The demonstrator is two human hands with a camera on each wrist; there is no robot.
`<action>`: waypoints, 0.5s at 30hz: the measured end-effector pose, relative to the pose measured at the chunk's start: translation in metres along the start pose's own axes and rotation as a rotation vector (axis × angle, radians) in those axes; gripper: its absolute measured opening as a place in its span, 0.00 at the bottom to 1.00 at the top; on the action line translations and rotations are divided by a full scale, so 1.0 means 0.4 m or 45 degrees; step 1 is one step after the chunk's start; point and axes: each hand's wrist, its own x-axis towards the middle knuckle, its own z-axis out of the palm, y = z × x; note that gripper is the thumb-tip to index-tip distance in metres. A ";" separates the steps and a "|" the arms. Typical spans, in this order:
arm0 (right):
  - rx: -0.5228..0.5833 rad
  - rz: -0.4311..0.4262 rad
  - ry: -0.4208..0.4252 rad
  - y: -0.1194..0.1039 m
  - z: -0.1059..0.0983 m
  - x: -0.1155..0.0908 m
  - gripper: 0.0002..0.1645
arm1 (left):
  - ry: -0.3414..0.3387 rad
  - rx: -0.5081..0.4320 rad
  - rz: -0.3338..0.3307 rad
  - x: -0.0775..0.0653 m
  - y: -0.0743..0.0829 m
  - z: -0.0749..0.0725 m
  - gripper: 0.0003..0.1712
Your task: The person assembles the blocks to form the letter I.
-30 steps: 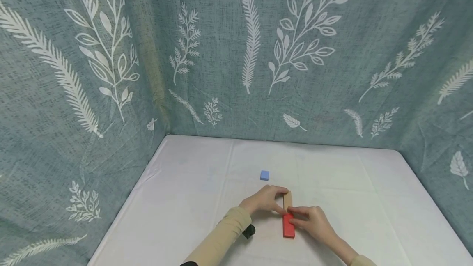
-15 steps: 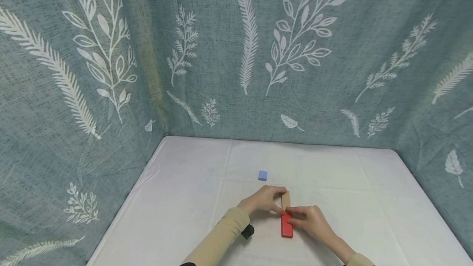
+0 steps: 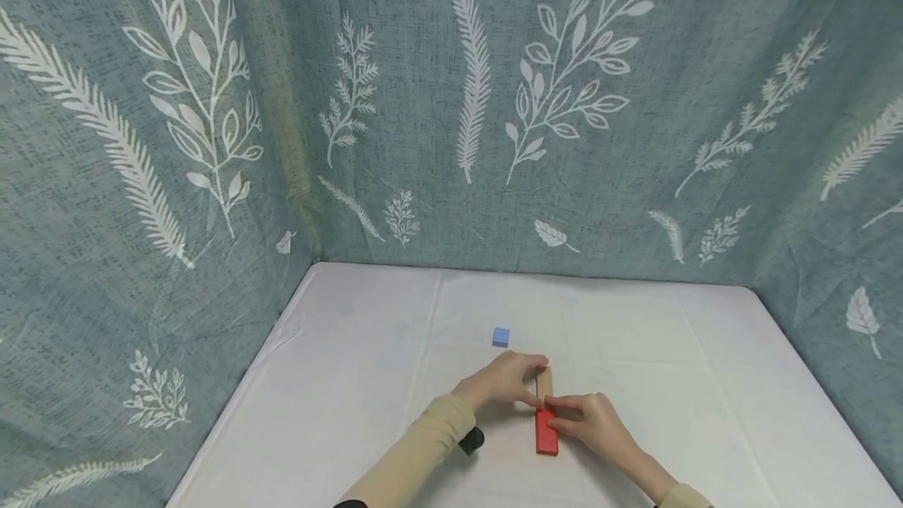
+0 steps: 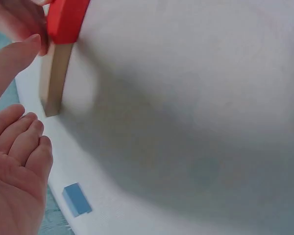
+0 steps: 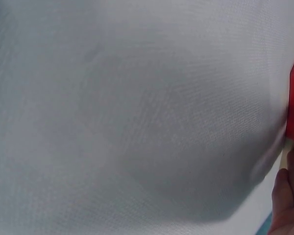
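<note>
A plain wooden block and a red block lie end to end in one line on the white cloth, the wooden one farther from me. My left hand spans the wooden block from the left, index finger by its far end and thumb by the joint with the red block. From the right, my right hand pinches the far part of the red block between index finger and thumb. The left wrist view shows the red block meeting the wooden block end to end.
A small blue block lies beyond my left hand. The white-covered table ends at a blue-green curtain with white leaf prints. A small dark object shows beside my left forearm.
The head view has shifted very slightly. Hands and blocks keep the same places relative to one another.
</note>
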 end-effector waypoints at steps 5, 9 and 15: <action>0.011 0.029 -0.024 -0.003 0.001 0.000 0.19 | 0.017 -0.071 0.019 -0.003 -0.001 -0.038 0.39; 0.023 0.042 -0.029 -0.004 0.001 -0.001 0.19 | 0.033 -0.105 0.027 -0.003 -0.006 -0.075 0.38; 0.034 0.047 -0.024 -0.008 -0.001 -0.001 0.19 | 0.072 -0.099 0.024 -0.003 -0.014 -0.121 0.37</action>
